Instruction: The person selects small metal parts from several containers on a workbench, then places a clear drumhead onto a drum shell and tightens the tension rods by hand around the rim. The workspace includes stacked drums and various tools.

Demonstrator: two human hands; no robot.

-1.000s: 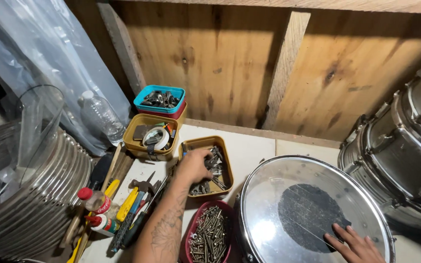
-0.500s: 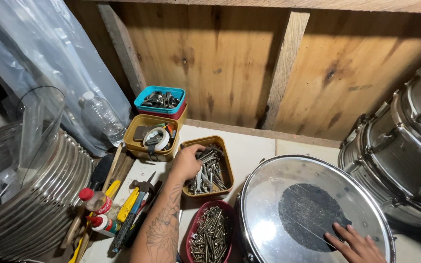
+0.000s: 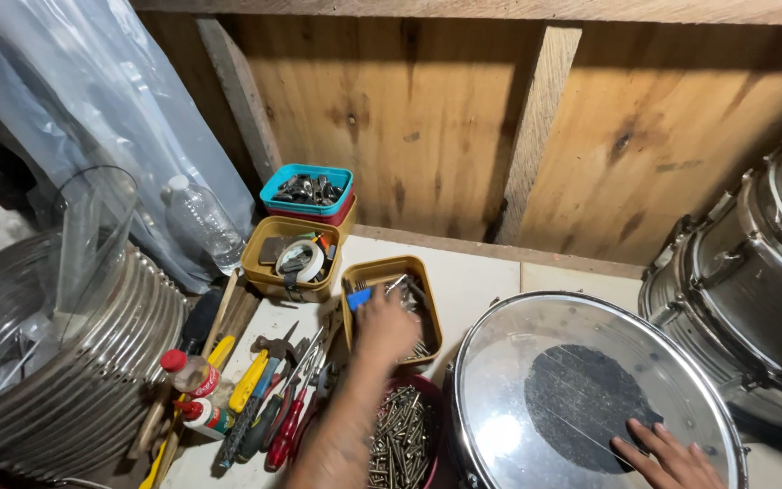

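My left hand (image 3: 386, 328) reaches into a mustard plastic tub (image 3: 391, 265) full of small metal parts, its fingers down among them and blurred. A small blue piece (image 3: 359, 297) shows at the fingertips; whether the hand grips it is unclear. My right hand (image 3: 672, 457) lies flat with spread fingers on the clear head of a snare drum (image 3: 536, 362), at the edge of its dark centre patch. Just below the left forearm, a dark red bowl of screws (image 3: 400, 435) sits beside the drum.
A second mustard tub (image 3: 290, 258) holds tape rolls, with a teal tub of metal parts (image 3: 308, 187) behind it. Screwdrivers and pliers (image 3: 273, 398) lie left of the arm, beside glue bottles (image 3: 194, 376). Around these are a plastic bottle (image 3: 199, 222), a ribbed metal drum (image 3: 56, 380), chrome drums (image 3: 753, 290) and a wooden wall.
My left hand has slid from the tub's left rim to over its contents, and a blue piece now shows at the fingers. The right hand has stayed on the drum head.
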